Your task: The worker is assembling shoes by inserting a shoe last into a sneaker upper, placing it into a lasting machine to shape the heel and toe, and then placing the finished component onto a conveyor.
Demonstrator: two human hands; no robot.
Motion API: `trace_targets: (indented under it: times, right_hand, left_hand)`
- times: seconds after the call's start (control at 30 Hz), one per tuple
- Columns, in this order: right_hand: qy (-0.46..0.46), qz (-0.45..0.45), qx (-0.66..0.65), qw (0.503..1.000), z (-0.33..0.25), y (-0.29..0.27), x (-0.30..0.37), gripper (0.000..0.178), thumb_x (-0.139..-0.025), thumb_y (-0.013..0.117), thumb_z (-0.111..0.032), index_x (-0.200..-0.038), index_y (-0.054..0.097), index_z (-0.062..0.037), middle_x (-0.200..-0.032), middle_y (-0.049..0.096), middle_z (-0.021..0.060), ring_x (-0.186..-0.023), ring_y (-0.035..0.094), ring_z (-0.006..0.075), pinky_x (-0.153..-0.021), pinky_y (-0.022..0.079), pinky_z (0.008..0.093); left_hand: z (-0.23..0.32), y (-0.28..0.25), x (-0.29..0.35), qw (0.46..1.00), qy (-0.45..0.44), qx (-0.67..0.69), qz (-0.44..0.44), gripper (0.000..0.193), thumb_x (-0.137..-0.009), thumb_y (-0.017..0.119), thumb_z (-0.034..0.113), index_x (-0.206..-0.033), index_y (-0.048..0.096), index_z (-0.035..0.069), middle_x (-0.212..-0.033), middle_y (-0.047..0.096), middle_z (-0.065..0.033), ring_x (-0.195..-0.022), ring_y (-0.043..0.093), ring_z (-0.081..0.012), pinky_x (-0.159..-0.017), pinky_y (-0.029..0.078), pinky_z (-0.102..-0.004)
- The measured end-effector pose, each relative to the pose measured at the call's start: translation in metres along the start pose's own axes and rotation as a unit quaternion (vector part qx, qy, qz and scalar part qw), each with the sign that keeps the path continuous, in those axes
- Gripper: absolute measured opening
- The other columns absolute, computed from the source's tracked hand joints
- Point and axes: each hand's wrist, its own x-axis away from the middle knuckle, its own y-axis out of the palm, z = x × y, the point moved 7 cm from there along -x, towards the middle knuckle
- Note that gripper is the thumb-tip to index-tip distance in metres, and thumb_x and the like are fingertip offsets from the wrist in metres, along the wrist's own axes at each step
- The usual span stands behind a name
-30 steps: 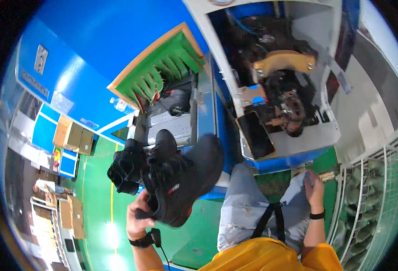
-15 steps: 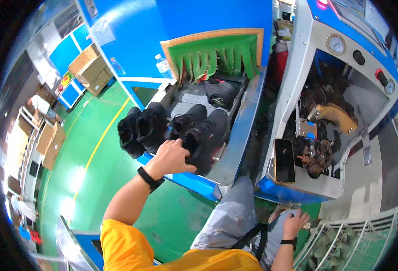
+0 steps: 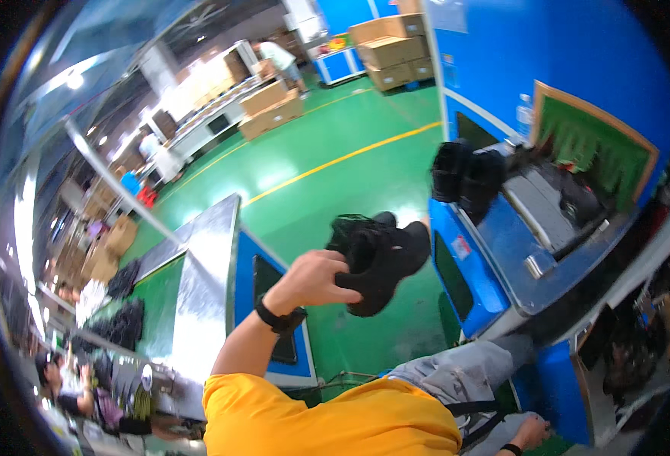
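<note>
My left hand (image 3: 314, 281) grips a pair of black shoes (image 3: 387, 264) by their heel ends, holding them up over the green floor. The toes point away to the right, and one shoe partly hides the other. My right hand (image 3: 531, 432) rests by my grey trouser leg at the lower right, its fingers loosely out and holding nothing. Another pair of black shoes (image 3: 468, 181) stands at the left end of the blue-framed conveyor (image 3: 494, 235). A further dark shoe (image 3: 580, 199) lies on its bed, before a green strip curtain (image 3: 593, 144).
To my left stands a metal-topped bench (image 3: 202, 304) with blue sides and a slanting pole. A machine (image 3: 631, 349) is at the lower right. Cardboard boxes (image 3: 392, 49) sit farther off. Other people (image 3: 84, 391) are at the left, some distance away.
My left hand has lifted the pair of shoes off the conveyor and carried it left. My view has swung left, bringing the metal-topped bench into sight. My right hand stays by my leg.
</note>
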Motion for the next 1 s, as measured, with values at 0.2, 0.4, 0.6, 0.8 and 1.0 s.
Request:
trace_targets:
  times: [0.2,0.4,0.6,0.8,1.0]
  right_hand:
    - [-0.035,-0.029,0.012,0.999,0.002,-0.011,0.007,0.075,-0.088,0.062,-0.050,-0.140,0.054,0.0029,-0.147,0.045,0.0345,-0.132,0.050,0.0491,-0.111,0.041,0.0549]
    - [-0.070,-0.049,0.083,0.993,-0.005,-0.007,0.007,0.078,-0.088,0.060,-0.055,-0.137,0.056,0.0058,-0.140,0.051,0.0373,-0.133,0.050,0.0483,-0.108,0.044,0.0555]
    - [-0.162,0.037,0.072,0.983,0.030,0.023,-0.027,0.063,-0.095,0.063,-0.037,-0.145,0.050,-0.0026,-0.144,0.056,0.0179,-0.131,0.053,0.0362,-0.110,0.043,0.0465]
    - [-0.218,0.058,-0.035,0.974,0.068,0.062,-0.037,0.084,-0.089,0.073,-0.029,-0.159,0.031,-0.0091,-0.157,0.034,0.0234,-0.140,0.039,0.0428,-0.114,0.038,0.0484]
    - [-0.186,-0.036,-0.154,0.970,0.061,0.028,0.018,0.082,-0.095,0.067,-0.025,-0.163,0.023,-0.0146,-0.166,0.015,0.0276,-0.151,0.021,0.0480,-0.119,0.031,0.0556]
  left_hand:
    - [-0.122,-0.096,0.169,0.963,-0.233,-0.123,0.057,0.051,-0.066,0.082,0.050,-0.083,0.077,0.001,-0.090,0.070,-0.0162,-0.088,0.067,-0.0366,-0.081,0.054,-0.0456]
    - [-0.227,-0.195,0.338,0.794,-0.564,-0.221,0.056,0.054,-0.057,0.083,0.046,-0.094,0.078,0.007,-0.105,0.073,-0.0149,-0.102,0.068,-0.0325,-0.093,0.054,-0.0425]
    - [-0.350,-0.160,0.453,0.511,-0.784,-0.051,0.349,0.070,-0.098,0.047,0.061,-0.128,0.067,0.000,-0.136,0.061,-0.0271,-0.126,0.060,-0.0432,-0.104,0.048,-0.0529]
    - [-0.445,-0.105,0.195,0.810,-0.510,-0.185,0.223,0.047,-0.090,0.058,0.038,-0.084,0.075,-0.005,-0.094,0.070,-0.0315,-0.090,0.069,-0.0479,-0.086,0.053,-0.0532]
    - [-0.275,-0.057,-0.199,0.965,-0.134,-0.046,0.221,0.029,-0.095,0.067,0.026,-0.100,0.074,-0.002,-0.090,0.075,-0.0210,-0.086,0.073,-0.0318,-0.080,0.055,-0.0408]
